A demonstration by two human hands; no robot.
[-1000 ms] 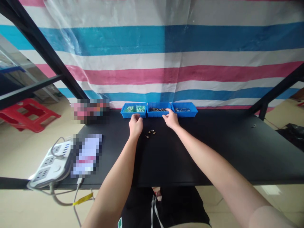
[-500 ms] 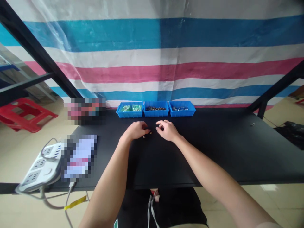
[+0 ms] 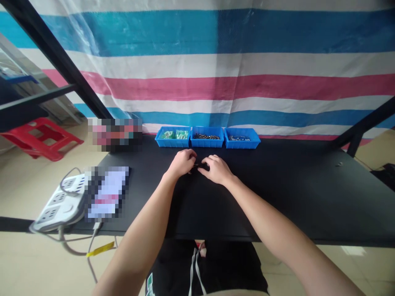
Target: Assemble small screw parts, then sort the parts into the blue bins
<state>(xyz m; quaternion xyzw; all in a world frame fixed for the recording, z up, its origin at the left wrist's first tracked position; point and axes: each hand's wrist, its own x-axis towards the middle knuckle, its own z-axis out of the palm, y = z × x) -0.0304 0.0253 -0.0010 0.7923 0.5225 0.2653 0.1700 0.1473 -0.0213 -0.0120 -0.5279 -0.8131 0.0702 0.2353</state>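
My left hand (image 3: 183,163) is over the black table, its fingers curled down and closed. Whatever its fingertips hold is too small to make out. My right hand (image 3: 216,169) faces it from the right, with thumb and forefinger bent and a gap between them. Between the two hands shows a small shiny metal piece (image 3: 196,166), close to the right thumb tip. Another small metal piece (image 3: 189,172) lies just under the left hand. Both are too small to name.
Three blue bins stand behind my hands: one with green-and-white packets (image 3: 175,135), a middle bin (image 3: 207,144) of brownish metal parts, and a right bin (image 3: 243,144) of silvery parts. A power strip (image 3: 61,201) and a blurred-out flat item (image 3: 106,193) lie left. A small bit (image 3: 339,164) lies far right.
My hands have come closer together over the small metal pieces, the right thumb reaching further left. The camera view has shifted slightly.
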